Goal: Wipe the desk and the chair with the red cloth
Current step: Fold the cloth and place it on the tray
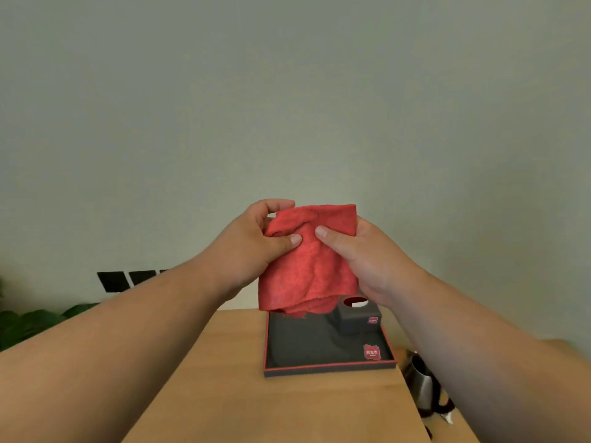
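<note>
The red cloth (307, 266) hangs bunched in the air above the wooden desk (243, 394), held up at chest height. My left hand (252, 244) pinches its upper left part between thumb and fingers. My right hand (361, 254) grips its upper right part, thumb pressed on the front. The cloth's lower folds dangle just over the back of a dark tray. No chair is in view.
A dark tray with a red rim (329, 367) lies on the desk's far side, with a small dark tissue box (358, 318) in its back right corner. A metal kettle (422, 385) stands to the right. Green leaves (28, 318) and black wall sockets (128, 280) are at left.
</note>
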The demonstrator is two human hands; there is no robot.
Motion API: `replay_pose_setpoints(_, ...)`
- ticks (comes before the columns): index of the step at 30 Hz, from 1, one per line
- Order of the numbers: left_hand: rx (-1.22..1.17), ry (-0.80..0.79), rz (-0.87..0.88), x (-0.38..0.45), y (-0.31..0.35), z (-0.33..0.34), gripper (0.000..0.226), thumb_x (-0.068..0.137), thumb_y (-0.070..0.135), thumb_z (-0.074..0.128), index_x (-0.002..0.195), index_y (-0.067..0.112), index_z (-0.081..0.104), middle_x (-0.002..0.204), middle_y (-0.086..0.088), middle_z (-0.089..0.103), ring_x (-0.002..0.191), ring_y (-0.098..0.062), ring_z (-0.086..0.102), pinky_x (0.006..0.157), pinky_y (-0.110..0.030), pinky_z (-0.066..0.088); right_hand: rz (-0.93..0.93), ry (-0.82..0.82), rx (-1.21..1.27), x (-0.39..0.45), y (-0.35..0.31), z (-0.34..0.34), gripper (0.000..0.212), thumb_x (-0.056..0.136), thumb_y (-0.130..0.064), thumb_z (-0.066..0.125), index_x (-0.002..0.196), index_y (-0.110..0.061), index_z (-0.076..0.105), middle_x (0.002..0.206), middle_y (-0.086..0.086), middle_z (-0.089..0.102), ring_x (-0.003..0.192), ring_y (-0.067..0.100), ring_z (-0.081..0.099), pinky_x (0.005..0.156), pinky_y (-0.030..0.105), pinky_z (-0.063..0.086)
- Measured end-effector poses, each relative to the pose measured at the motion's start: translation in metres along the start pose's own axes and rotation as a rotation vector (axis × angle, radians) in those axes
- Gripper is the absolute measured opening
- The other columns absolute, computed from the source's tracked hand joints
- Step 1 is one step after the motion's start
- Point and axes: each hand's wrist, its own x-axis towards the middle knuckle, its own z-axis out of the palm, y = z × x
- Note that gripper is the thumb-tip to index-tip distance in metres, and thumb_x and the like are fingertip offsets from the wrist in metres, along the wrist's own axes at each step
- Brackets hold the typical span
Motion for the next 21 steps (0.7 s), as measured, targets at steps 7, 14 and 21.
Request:
replay_pose_setpoints(7, -0.231, -0.09, -0.186, 0.087, -0.063, 0.009, 0.049, 0.085, 0.007, 0.069, 0.124, 0.031, 0.053, 0.112, -0.006, 0.071, 0.099, -0.02, 0.07, 0.076, -0.03, 0.056, 0.136, 0.104, 0.111, 0.055, 0.047, -0.044, 0.025, 0.092, -0.027, 0.067, 0.116, -0.019, 0.066, 0.108, 0.005, 0.075, 0.098, 0.025, 0.072, 0.079, 0.042, 0.059)
replay_pose_setpoints(14, -0.48, -0.085, -0.467, 0.157, -0.152, 0.01, 0.041, 0.093, 0.003, 0.057, 0.124, 0.028, 0.053, 0.117, -0.009, 0.063, 0.086, -0.019, 0.071, 0.065, -0.033, 0.058, 0.339, 0.243, 0.237, 0.117, 0.139, -0.063, 0.022, 0.096, -0.026, 0.06, 0.117, -0.019, 0.065, 0.107, 0.011, 0.075, 0.091, 0.027, 0.073, 0.067, 0.039, 0.058)
replay_pose_setpoints(21, -0.465, 0.045, -0.658, 0.203, -0.268, 0.009, 0.041, 0.094, 0.006, 0.055, 0.126, 0.031, 0.052, 0.118, -0.012, 0.06, 0.097, -0.027, 0.066, 0.069, -0.037, 0.057, 0.607, 0.261, 0.295, 0.18, 0.246, -0.069, 0.022, 0.097, -0.025, 0.06, 0.119, -0.019, 0.063, 0.112, 0.014, 0.073, 0.099, 0.032, 0.07, 0.074, 0.043, 0.059)
